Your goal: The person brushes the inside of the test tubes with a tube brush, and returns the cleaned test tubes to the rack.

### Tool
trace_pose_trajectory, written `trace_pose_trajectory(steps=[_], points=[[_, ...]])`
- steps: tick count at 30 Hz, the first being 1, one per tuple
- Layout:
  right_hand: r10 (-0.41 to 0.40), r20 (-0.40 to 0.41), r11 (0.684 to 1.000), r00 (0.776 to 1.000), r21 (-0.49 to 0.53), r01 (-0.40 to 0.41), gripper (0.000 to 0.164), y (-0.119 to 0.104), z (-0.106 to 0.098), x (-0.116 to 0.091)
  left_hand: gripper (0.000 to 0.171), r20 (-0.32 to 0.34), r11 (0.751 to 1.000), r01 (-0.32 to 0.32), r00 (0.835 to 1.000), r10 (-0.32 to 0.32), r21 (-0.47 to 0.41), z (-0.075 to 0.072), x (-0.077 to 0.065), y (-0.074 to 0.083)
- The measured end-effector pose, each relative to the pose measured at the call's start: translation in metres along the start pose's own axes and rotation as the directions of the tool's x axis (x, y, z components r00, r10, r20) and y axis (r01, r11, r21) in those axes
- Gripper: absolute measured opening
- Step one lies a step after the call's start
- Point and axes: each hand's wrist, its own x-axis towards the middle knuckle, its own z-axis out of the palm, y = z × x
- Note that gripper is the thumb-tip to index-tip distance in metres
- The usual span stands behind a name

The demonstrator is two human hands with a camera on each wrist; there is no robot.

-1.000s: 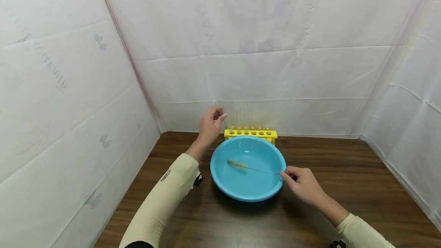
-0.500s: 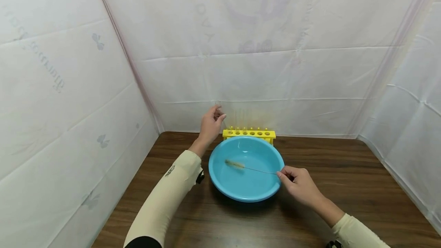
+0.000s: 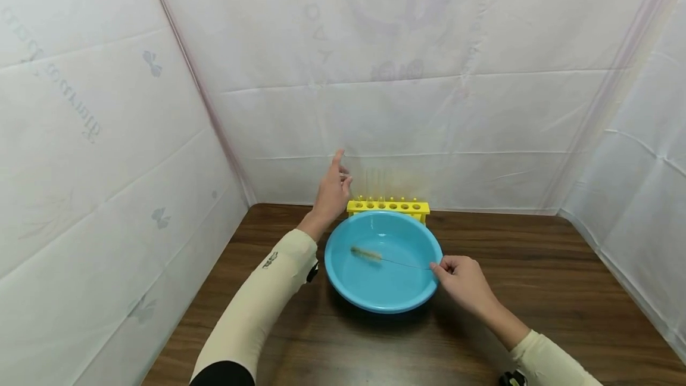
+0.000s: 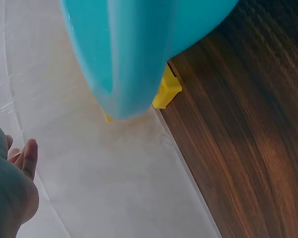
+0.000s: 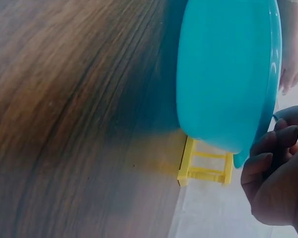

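Observation:
My right hand (image 3: pixel 465 283) pinches the thin wire end of a test tube brush (image 3: pixel 366 254) at the right rim of a blue basin (image 3: pixel 343 289). Its bristle head lies over the inside of the basin, pointing left. My left hand (image 3: pixel 330 196) is raised behind the basin's left side, index finger straight up, the thumb and other fingers around a clear glass test tube that hardly shows. Beside it stands a yellow test tube rack (image 3: pixel 388 207) with clear tubes in its left holes. In the left wrist view my left hand (image 4: pixel 20 183) shows at the edge.
The basin sits on a dark wood-grain table (image 3: pixel 300 344), hiding the rack's front. White plastic sheeting (image 3: pixel 407 118) closes off the back and both sides, right behind the rack. Upright pegs line the rack's rear edge.
My left index finger has straightened upward from its bent position on the tube. The right hand and brush have shifted slightly left, then stayed nearly still.

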Motion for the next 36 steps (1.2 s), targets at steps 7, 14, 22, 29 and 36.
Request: trace_pose_trajectory(steps=[7, 14, 22, 29, 36], points=[[0.055, 0.025, 0.998, 0.998, 0.004, -0.056, 0.04, -0.0053, 0.0001, 0.0012, 0.072, 0.024, 0.999, 0.004, 1.0, -0.005, 0.039, -0.0023, 0.0026, 0.0007], [0.04, 0.021, 0.999, 0.999, 0.008, -0.04, 0.039, -0.0101, 0.003, 0.0002, 0.067, 0.096, 0.994, -0.011, 0.995, 0.0, 0.113, 0.0007, 0.003, -0.0016], [-0.004, 0.032, 1.0, 0.999, 0.028, 0.003, 0.037, -0.0066, 0.0082, -0.0004, 0.053, 0.164, 0.986, 0.0, 0.986, -0.028, 0.165, 0.0005, -0.0017, -0.0073], [-0.017, 0.025, 1.0, 1.0, 0.018, 0.017, 0.036, -0.0022, 0.007, -0.0007, 0.047, 0.18, 0.982, 0.032, 0.981, -0.067, 0.187, 0.001, -0.0042, -0.0065], [0.011, 0.023, 1.0, 1.0, -0.01, -0.011, 0.037, -0.0024, 0.0083, -0.0022, 0.05, 0.219, 0.982, 0.058, 0.971, -0.097, 0.179, 0.0013, -0.0035, -0.0042]])
